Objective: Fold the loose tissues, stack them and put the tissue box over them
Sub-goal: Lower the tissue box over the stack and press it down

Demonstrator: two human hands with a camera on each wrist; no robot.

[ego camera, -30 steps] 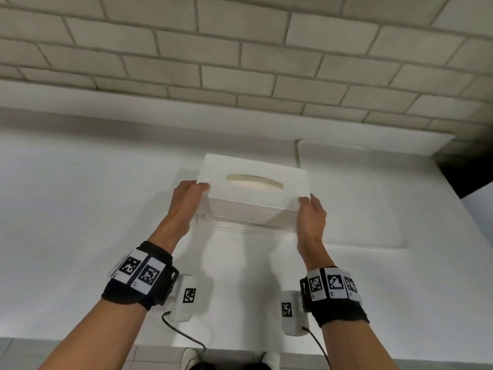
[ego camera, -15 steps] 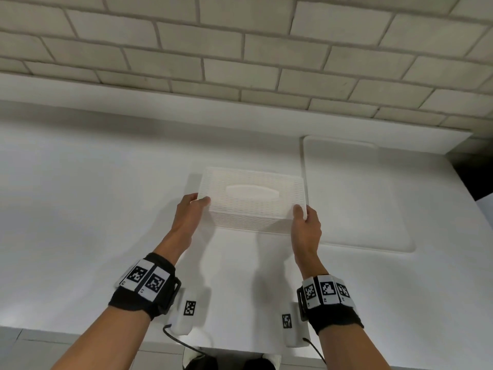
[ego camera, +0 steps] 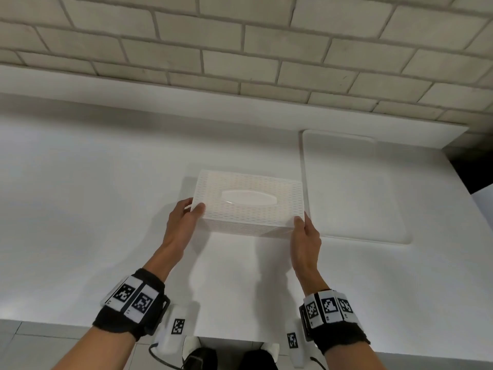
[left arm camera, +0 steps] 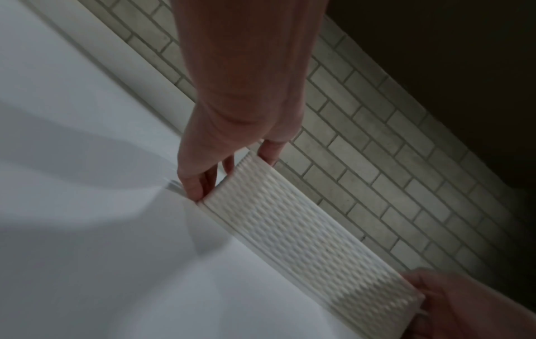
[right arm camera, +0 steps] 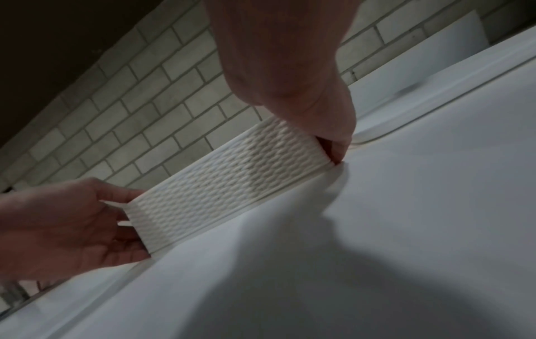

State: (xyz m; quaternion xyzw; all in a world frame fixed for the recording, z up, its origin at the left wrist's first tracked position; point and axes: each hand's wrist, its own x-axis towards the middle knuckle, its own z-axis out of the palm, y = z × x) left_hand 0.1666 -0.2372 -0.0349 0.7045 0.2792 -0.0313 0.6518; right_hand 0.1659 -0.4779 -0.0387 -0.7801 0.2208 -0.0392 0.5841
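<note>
Hands point(ego camera: 184, 222) point(ego camera: 306, 236) grip tissue box point(ego camera: 248, 204) ends

Tissue box point(ego camera: 249, 202): showing white throughout, with an embossed woven, scale-like pattern on top and side walls; a smooth plain white oval sitting at the centre of its top. Counter point(ego camera: 80, 209), filling the middle of the head view: reading plain white, patternless, grey shadows lying lower centre. Flat panel point(ego camera: 352, 188), right of centre: showing the same white. Wall point(ego camera: 240, 44), along the upper frame: showing pale grey-beige bricks in running bond with lighter joints. Wristbands point(ego camera: 128, 313), lower corners: appearing black, carrying white tags printed with black square codes.
</note>
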